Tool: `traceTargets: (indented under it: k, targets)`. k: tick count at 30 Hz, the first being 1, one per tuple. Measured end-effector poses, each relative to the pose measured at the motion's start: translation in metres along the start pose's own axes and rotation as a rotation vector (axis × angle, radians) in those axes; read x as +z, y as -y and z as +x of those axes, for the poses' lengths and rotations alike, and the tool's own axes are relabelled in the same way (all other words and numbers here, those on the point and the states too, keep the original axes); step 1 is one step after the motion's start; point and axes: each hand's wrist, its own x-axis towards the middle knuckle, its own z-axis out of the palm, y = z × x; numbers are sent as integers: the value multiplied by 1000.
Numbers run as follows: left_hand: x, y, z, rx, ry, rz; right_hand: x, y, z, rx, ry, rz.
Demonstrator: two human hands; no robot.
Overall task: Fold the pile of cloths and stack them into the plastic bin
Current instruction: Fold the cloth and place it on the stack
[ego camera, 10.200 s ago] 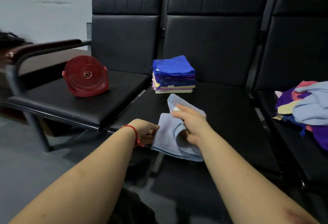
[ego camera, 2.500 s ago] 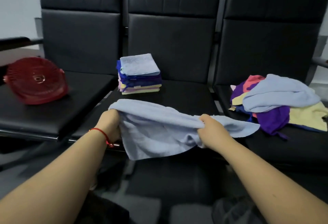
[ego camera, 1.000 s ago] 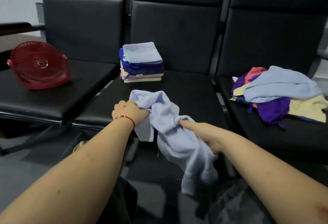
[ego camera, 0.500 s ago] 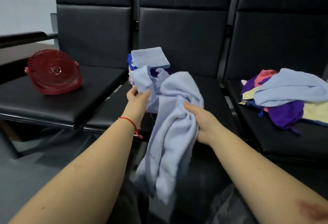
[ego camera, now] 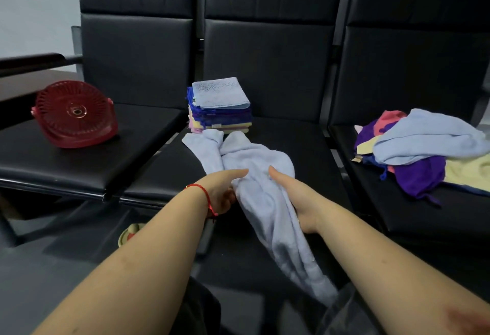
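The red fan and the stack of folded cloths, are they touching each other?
Apart. The head view shows the red fan on the left seat and the stack of folded cloths on the middle seat, with bare black cushion between them.

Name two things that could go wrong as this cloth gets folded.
The bunched pale-blue terry cloth trails off the black seat's front edge, so its tail may slip floorward. Its far end lies beside the stack of folded coloured cloths, so spreading it might nudge that stack.
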Motion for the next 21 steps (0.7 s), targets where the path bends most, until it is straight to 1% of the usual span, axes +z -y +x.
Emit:
traceTargets:
  k: [2, 5, 8, 11, 15, 17, 21]
  targets:
    - [0, 0, -1, -49, 33, -91, 0, 0, -3, -93, -65, 55]
    - [-1, -1, -4, 0, 77, -196, -7, 2, -2, -249, -161, 154]
    - [-7, -6, -3, 113, 11, -224, -16, 7, -2, -307, -195, 196]
    - [-18, -8, 0, 198, -103, -226, -23, 9, -5, -336, -245, 232]
    - [-36, -8, 1, 256, -124, -233, -35, 15, -8, -379, -325, 270]
    - [-48, -5, 1, 249, -163, -211, -41, 19, -11, -398, -322, 283]
    - [-66, -5, -5, 287, -257, -220, -59, 26, -24, -402, -244, 291]
